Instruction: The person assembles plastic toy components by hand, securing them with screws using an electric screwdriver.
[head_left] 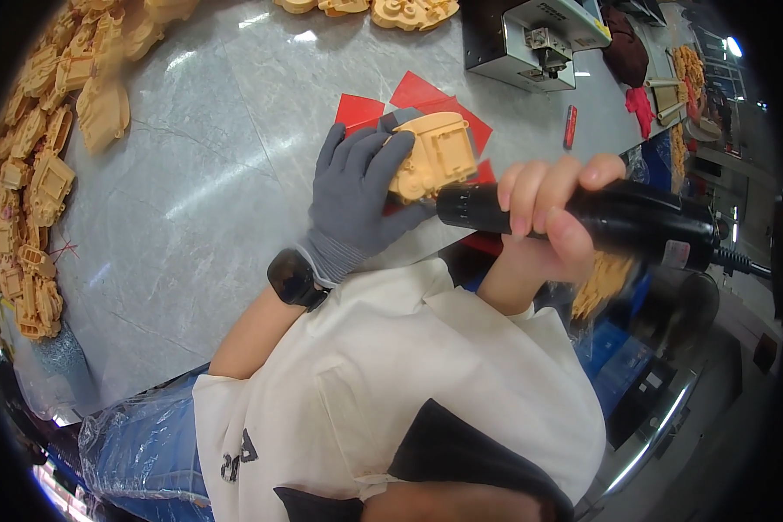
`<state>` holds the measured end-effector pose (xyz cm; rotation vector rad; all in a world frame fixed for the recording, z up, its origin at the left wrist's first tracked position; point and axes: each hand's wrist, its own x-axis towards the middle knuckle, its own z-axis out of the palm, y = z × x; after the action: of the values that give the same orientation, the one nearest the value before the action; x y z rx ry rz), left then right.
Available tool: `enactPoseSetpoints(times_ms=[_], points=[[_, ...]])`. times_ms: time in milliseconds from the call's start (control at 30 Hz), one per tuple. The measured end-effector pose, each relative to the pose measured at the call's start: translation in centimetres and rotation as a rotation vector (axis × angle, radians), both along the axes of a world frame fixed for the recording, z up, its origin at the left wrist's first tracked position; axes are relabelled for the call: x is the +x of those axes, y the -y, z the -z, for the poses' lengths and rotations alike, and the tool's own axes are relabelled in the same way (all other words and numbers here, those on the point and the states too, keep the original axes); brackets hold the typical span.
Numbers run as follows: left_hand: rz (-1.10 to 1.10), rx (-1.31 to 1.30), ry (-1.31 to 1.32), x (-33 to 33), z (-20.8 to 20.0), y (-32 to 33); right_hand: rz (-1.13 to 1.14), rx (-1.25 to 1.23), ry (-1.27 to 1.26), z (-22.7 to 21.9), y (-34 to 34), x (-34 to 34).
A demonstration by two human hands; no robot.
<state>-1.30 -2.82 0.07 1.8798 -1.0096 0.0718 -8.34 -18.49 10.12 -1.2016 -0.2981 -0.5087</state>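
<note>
My left hand (352, 187), in a grey knit glove, grips a yellow-orange plastic housing (444, 152) from its left side. The housing is tilted up, with a rectangular recess and round bosses facing me. In my bare right hand (552, 209) is a black electric screwdriver (644, 217), held nearly level with its cord leaving at the right end. The driver's nose meets the housing's lower edge by my left fingertips; its bit cannot be seen. Red sheets (435, 96) lie on the grey table (200, 174) beneath the housing.
Similar yellow-orange parts (48, 183) are heaped along the left, with more parts (413, 10) at the far edge. A grey bench machine (539, 43) stands at the far right. Near it lie a small red stick-shaped item (570, 126) and a pink cloth (640, 113).
</note>
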Motion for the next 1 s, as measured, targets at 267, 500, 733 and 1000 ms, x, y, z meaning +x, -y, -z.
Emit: enactPoseSetpoints(times_ms=[267,500,733,1000], points=[[-0.008,0.022,-0.007,-0.1,0.1,-0.2,0.004,0.022,-0.028,0.2,-0.1,0.2],[-0.014,0.029,-0.008,-0.2,-0.2,-0.2,-0.009,-0.067,0.055,-1.1,-0.1,-0.3],[-0.016,0.004,-0.006,-0.3,0.0,0.0,0.013,-0.158,0.028,-0.7,-0.5,-0.3],[-0.020,0.002,-0.007,-0.3,-0.1,0.0,0.032,-0.156,0.030,-0.7,-0.7,-0.3]])
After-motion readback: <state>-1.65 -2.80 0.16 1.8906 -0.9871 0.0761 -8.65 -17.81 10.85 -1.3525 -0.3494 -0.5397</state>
